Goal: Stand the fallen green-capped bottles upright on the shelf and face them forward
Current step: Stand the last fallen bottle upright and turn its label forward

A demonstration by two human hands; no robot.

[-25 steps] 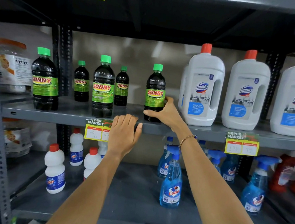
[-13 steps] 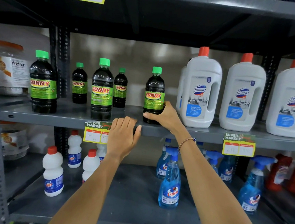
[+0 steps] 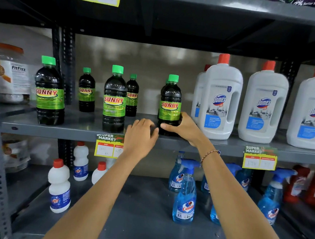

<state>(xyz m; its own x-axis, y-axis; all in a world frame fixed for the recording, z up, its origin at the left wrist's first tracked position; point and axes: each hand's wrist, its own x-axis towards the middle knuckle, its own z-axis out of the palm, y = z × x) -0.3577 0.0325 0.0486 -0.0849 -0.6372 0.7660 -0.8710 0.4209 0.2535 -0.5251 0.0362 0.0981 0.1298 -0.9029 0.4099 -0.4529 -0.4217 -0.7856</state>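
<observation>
**A:** What is in front of the person?

**B:** A grey metal shelf (image 3: 76, 131) at chest height. Several dark plastic bottles with green caps and green "SUNNY" labels stand upright on it. The right hand (image 3: 185, 128) is wrapped around the base of the rightmost green-capped bottle (image 3: 170, 105), thumb in front, fingers curled behind it. That bottle stands near the front edge, just left of a tall white jug with a red cap (image 3: 220, 101).

**A:** And the other hand?

**B:** The left hand (image 3: 141, 137) hovers at the shelf edge, just left of the held bottle, fingers loosely together and gripping nothing. Whether it touches the bottle is unclear.

**A:** How does the label sit?

**B:** It looks turned very slightly left. No bottle appears to be lying down.

**A:** How should the step be done well?

**B:** Probably twist low at the base, keeping the bottom flat on the shelf, until the label squares to the front. Steadying with the left hand would guard against tipping.
</observation>
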